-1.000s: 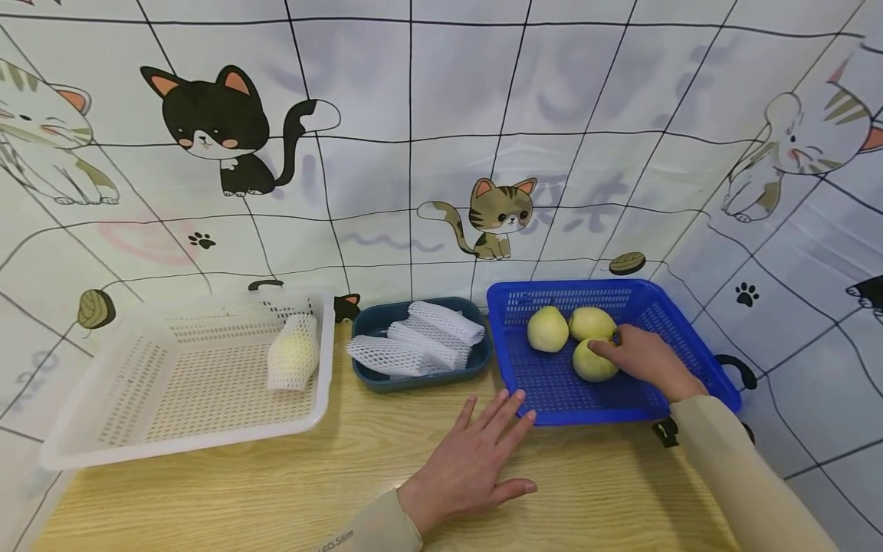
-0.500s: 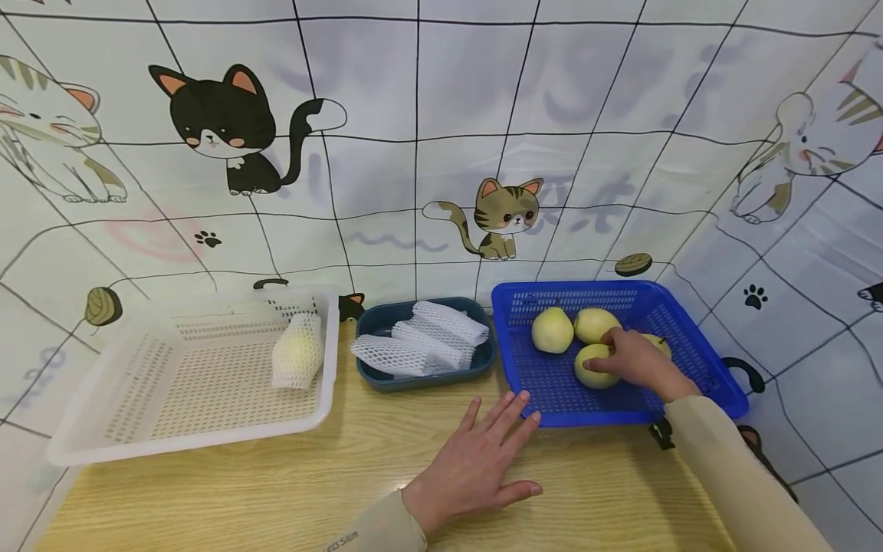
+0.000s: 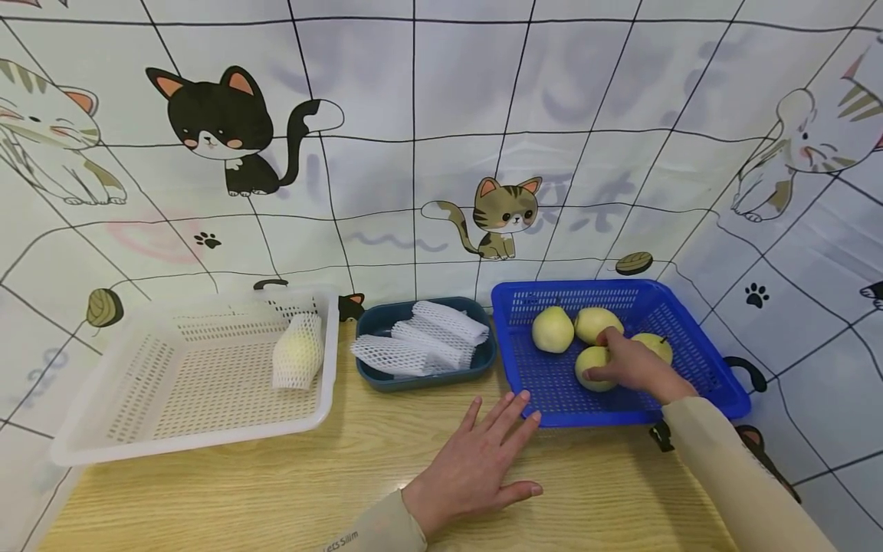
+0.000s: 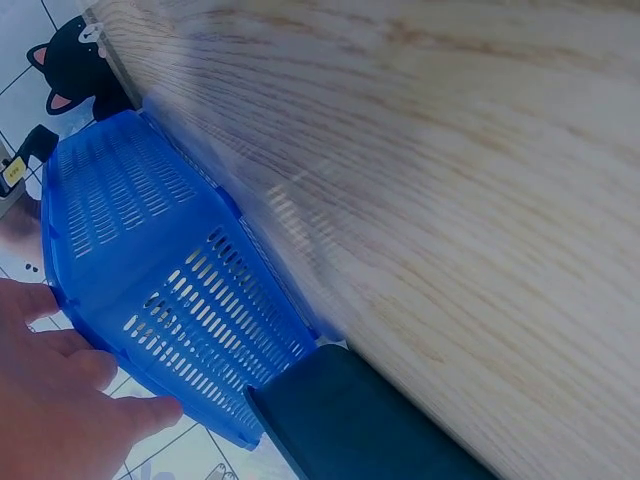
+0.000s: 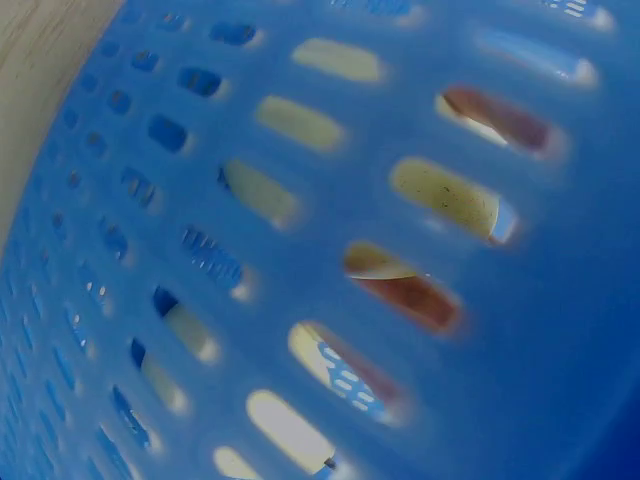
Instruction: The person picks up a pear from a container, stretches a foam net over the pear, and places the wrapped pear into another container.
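Note:
In the head view several yellow-green pears lie in the blue basket (image 3: 545,399). My right hand (image 3: 635,366) reaches over its front rim and grips the front pear (image 3: 591,366) with thumb and fingers. Behind that stand a left pear (image 3: 552,330) and a back pear (image 3: 597,323); a right pear (image 3: 654,346) is partly covered by my hand. The right wrist view shows the basket wall (image 5: 560,300), with pear and hand glimpsed through its slots. My left hand (image 3: 469,466) has its fingers spread, fingertips right at the basket's front left corner.
A teal tray (image 3: 386,383) holding several white foam net sleeves (image 3: 431,345) sits in the middle. On the left a white basket (image 3: 207,441) contains one fruit in a foam net (image 3: 298,353). A cat-printed wall covering (image 3: 372,176) rises behind the wooden table (image 3: 276,491).
My right hand has shifted left and now has its fingers round the front pear, uncovering the right pear. The left hand keeps its place by the basket corner; the head view shifted slightly.

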{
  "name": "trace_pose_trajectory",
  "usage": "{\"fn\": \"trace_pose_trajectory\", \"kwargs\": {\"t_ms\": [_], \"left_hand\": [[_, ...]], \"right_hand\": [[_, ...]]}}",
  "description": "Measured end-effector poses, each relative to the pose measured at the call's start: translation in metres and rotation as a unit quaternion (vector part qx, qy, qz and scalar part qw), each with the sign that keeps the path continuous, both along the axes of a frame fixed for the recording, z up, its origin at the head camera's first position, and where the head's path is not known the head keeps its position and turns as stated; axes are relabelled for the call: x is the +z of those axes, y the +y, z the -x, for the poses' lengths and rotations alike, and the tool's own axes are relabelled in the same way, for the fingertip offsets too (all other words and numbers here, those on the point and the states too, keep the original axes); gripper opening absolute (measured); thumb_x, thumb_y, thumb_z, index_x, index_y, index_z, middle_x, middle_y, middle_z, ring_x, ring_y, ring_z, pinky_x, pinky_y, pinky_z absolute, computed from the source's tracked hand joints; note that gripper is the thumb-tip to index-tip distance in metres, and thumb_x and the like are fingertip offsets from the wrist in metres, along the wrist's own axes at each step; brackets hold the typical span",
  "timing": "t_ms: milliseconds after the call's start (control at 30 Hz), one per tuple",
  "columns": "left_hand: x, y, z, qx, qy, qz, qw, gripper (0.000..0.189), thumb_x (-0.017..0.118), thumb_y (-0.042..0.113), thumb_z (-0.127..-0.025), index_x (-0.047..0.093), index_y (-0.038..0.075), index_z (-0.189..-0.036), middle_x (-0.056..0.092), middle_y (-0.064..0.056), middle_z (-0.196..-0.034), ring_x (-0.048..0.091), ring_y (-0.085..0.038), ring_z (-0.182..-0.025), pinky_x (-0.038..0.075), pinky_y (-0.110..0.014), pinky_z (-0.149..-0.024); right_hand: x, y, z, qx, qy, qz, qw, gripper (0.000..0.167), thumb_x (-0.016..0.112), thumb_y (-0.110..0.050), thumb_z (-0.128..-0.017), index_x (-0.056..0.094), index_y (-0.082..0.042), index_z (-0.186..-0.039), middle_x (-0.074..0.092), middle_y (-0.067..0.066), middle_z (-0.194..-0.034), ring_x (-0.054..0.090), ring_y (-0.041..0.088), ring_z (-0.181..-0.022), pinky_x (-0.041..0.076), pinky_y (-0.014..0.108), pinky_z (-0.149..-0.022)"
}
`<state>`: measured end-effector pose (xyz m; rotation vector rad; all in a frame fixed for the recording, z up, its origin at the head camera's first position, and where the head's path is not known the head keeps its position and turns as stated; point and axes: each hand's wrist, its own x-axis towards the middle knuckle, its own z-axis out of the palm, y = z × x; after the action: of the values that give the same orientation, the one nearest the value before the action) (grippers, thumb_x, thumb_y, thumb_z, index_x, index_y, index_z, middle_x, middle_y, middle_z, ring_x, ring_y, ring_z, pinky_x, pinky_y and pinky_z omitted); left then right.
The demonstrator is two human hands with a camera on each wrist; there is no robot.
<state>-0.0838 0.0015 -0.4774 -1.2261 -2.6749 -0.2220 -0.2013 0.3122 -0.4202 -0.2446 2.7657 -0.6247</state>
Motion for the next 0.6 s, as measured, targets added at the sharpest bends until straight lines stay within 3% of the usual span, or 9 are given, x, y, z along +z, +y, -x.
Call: {"fn": "trace_pose_trajectory", "kwargs": {"t_ms": [233,600], "left_hand": [[-0.001,0.000,-0.001,-0.002,0.000,-0.006,1.0000,0.084,0.035,0.073,-0.101,0.032,0.018,-0.164,0.015,-0.010,-0.172,0.019,-0.026,-0.157,0.029,-0.057,-0.120],[0.000,0.000,-0.002,0.005,-0.012,-0.012,0.9998,0.084,0.034,0.073,-0.101,0.031,0.019,-0.164,0.011,-0.008,-0.173,0.018,-0.028,-0.157,0.030,-0.056,-0.120]], "right_hand": [[0.006,0.001,-0.009,0.002,0.038,-0.007,0.9992,0.071,0.082,-0.029,-0.088,0.045,0.013,-0.131,0.062,0.013,-0.091,0.055,0.024,-0.075,0.045,0.039,-0.064],[0.022,0.001,-0.031,-0.035,0.083,0.023,0.9957,0.081,0.079,-0.039,-0.091,0.039,0.013,-0.139,0.063,0.027,-0.111,0.063,0.027,-0.082,0.050,0.038,-0.065]]}}
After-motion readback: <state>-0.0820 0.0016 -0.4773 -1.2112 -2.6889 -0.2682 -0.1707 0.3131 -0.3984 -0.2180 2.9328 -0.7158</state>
